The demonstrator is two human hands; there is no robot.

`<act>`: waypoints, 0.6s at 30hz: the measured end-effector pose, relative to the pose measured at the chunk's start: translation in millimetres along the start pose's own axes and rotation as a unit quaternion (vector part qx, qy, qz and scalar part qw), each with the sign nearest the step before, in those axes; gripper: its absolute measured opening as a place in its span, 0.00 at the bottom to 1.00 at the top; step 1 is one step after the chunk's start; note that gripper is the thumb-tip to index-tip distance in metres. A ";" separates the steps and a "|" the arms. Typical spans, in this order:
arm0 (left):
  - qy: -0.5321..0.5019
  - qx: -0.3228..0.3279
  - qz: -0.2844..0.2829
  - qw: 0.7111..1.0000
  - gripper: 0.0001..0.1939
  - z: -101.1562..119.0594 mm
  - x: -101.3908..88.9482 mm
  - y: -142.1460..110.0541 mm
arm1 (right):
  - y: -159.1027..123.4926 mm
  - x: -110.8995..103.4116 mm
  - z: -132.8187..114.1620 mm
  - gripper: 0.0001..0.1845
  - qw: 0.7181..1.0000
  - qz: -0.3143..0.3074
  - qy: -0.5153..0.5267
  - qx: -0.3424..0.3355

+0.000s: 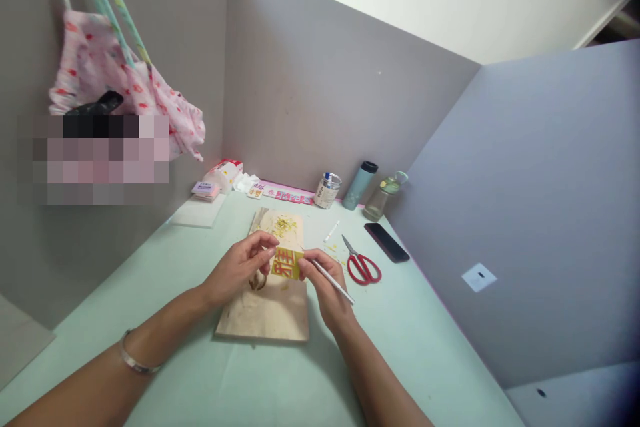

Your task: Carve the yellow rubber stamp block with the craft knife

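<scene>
A small yellow card (287,264) with a red cut-out-looking Chinese character is held up over a wooden board (265,320). My left hand (245,260) is at its left edge, with thumb and forefinger closed at the corner. On the right edge, the thumb and fingers of my right hand (325,283) pinch the card. That same hand also carries a slim white pen-shaped tool (336,281), its thin tip pointing up and left. Yellow shavings (286,224) lie on the board's far end. A brown ring-shaped mark on the board is partly hidden behind my left fingers.
Red-handled scissors (364,268) and a phone (387,242) lie to the right. A tin can (327,191), a blue flask (361,185) and a water bottle (384,197) stand at the back. Character strips (294,197) line the rear edge; partition walls enclose the table.
</scene>
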State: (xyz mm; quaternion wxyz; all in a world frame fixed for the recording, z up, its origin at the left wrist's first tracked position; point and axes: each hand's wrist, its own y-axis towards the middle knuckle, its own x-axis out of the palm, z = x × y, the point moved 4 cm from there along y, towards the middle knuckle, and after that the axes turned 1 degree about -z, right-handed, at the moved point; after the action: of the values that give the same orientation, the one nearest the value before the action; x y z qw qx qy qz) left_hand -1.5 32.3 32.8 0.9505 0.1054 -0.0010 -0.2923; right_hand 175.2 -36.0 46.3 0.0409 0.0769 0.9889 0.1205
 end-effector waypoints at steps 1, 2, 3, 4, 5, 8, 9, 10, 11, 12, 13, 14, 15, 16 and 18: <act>-0.004 -0.002 -0.004 1.000 0.16 -0.5 0.5 -0.2 | 0.0 0.2 -0.3 0.11 1.000 -0.001 0.000 0.000; -0.008 -0.003 -0.006 1.000 0.16 -0.9 0.8 -0.2 | 0.1 0.4 -0.6 0.11 1.000 -0.002 -0.001 -0.001; -0.010 -0.003 -0.007 1.000 0.16 -1.2 1.0 -0.1 | 0.1 0.5 -0.8 0.11 1.000 -0.003 -0.001 -0.001; -0.013 -0.003 -0.008 1.000 0.16 -1.5 1.1 0.1 | 0.0 0.7 -1.1 0.11 1.000 -0.005 -0.002 -0.002; -0.015 -0.004 -0.011 1.000 0.16 -1.8 1.4 0.4 | 0.0 0.7 -1.3 0.11 1.000 -0.005 -0.003 -0.003; -0.022 -0.006 -0.021 1.000 0.16 -2.2 2.5 0.8 | -0.3 0.9 -1.7 0.11 1.000 -0.005 -0.009 -0.007; -0.024 -0.006 -0.023 0.999 0.15 -2.1 2.8 0.8 | -0.4 0.9 -1.6 0.10 1.000 -0.004 -0.011 -0.008; -0.024 -0.007 -0.024 0.999 0.15 -1.8 2.8 0.6 | -0.6 0.9 -1.6 0.10 1.000 -0.002 -0.014 -0.010; -0.024 -0.006 -0.024 0.999 0.15 -1.4 2.6 0.3 | -0.7 0.9 -1.6 0.10 1.000 0.000 -0.016 -0.011; -0.023 -0.004 -0.021 0.999 0.14 -0.8 2.3 0.0 | -0.9 1.0 -1.7 0.10 1.000 0.002 -0.018 -0.013; -0.022 -0.002 -0.019 1.000 0.14 0.0 1.9 -0.3 | -1.1 1.0 -1.9 0.09 1.000 0.004 -0.021 -0.015; -0.020 0.001 -0.016 1.000 0.14 0.8 1.4 -0.6 | -1.3 1.1 -2.2 0.09 1.000 0.005 -0.024 -0.017; -0.018 0.004 -0.014 1.000 0.13 1.6 1.0 -0.8 | -1.5 1.1 -2.6 0.09 0.999 0.007 -0.027 -0.019; -0.016 0.007 -0.012 1.000 0.13 2.5 0.6 -1.0 | -1.7 1.1 -3.1 0.09 0.999 0.010 -0.029 -0.020; -0.012 0.013 -0.008 1.000 0.11 4.0 -0.1 -1.1 | -2.1 0.8 -3.9 0.08 0.999 0.015 -0.031 -0.020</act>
State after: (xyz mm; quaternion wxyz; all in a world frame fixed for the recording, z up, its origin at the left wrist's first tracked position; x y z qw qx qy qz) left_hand -2.5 30.7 36.6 0.9467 0.1148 -0.0152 -0.3006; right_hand 173.7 -38.8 49.5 0.0713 0.0948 0.9832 0.1389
